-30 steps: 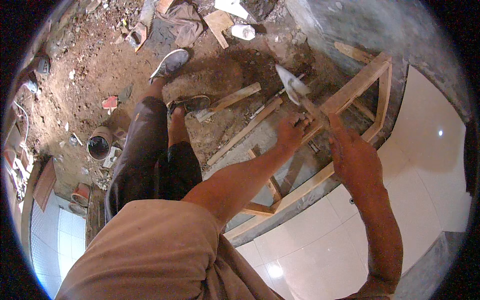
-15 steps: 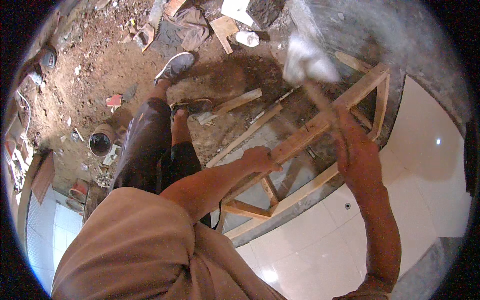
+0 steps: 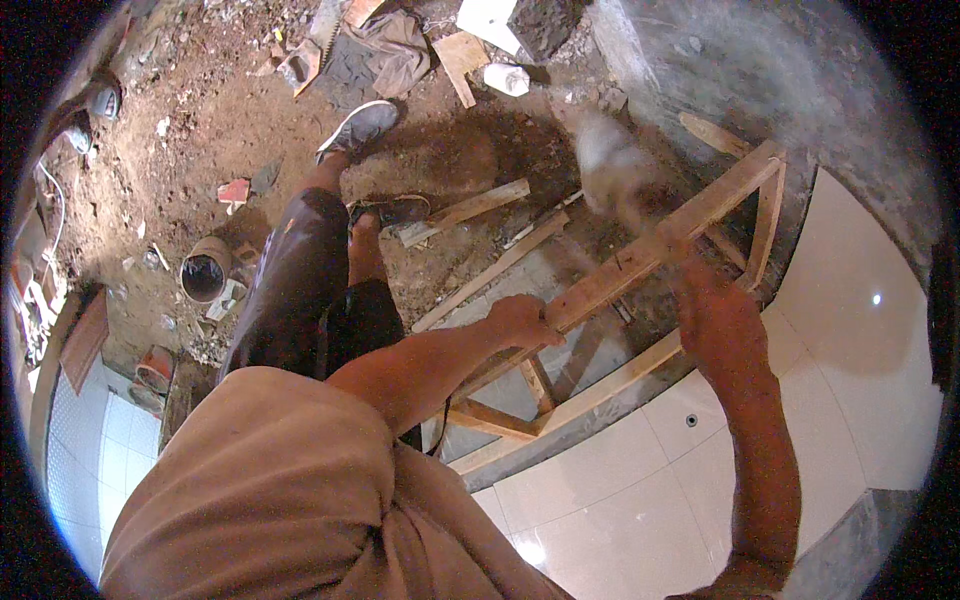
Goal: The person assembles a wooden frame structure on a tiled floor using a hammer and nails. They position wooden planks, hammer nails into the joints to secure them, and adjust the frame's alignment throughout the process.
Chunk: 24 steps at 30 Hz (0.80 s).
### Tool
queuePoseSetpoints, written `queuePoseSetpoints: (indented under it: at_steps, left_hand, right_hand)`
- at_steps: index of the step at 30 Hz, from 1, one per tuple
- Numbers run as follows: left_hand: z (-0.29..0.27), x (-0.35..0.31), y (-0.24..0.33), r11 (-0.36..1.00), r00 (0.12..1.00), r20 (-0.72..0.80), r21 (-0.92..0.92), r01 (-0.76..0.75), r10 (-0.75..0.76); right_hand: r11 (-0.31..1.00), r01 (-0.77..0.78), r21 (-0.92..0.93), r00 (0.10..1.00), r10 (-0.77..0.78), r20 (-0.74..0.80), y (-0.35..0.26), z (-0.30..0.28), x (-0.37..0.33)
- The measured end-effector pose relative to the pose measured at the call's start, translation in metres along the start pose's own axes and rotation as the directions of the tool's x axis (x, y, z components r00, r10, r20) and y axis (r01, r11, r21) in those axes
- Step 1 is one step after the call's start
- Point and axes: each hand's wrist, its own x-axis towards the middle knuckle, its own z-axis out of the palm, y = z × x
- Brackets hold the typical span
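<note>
My left hand (image 3: 522,320) is wrapped round the upper beam of a wooden frame (image 3: 598,287), which has short cross braces and a long lower rail. My right hand (image 3: 712,298) grips the handle of a hammer (image 3: 612,165) above the same beam. Motion smears the hammer's head, so its exact shape is unclear. A small nail (image 3: 618,262) appears to stick up from the beam between my two hands.
Pale tiles (image 3: 620,470) lie along the frame's right side. Loose wood strips (image 3: 495,275) lie on the dirt beside my shoes. A handsaw (image 3: 302,66), a crumpled cloth (image 3: 398,52) and a white cup-like thing (image 3: 507,79) are farther off. A bucket (image 3: 204,272) stands at left.
The hammer's head has swung down and a little left toward the beam, with my right hand still round its handle. My left hand keeps its place on the beam.
</note>
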Motion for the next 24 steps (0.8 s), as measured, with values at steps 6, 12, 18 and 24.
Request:
queuePoseSetpoints:
  at_steps: [6,12,18,24]
  left_hand:
    - [-0.018,0.003,0.010,0.986,0.997,0.075,0.164,0.006,-0.019]
    - [-0.096,0.048,-0.118,0.964,0.997,-0.074,0.266,0.003,0.017]
    - [-0.276,0.058,-0.353,0.904,0.886,-0.463,0.393,0.170,0.035]
    - [-0.309,0.104,-0.310,0.388,0.865,-0.474,0.775,0.499,-0.164]
  right_hand:
    - [0.961,0.085,0.262,0.940,0.010,-0.341,-0.003,-0.017,-0.004]
    - [0.334,-0.085,0.939,0.914,0.400,-0.060,-0.070,0.012,-0.027]
    - [0.039,-0.461,0.887,0.887,-0.021,0.462,-0.192,0.144,-0.036]
    - [-0.135,-0.438,0.889,0.898,-0.096,0.429,-0.357,0.286,-0.041]
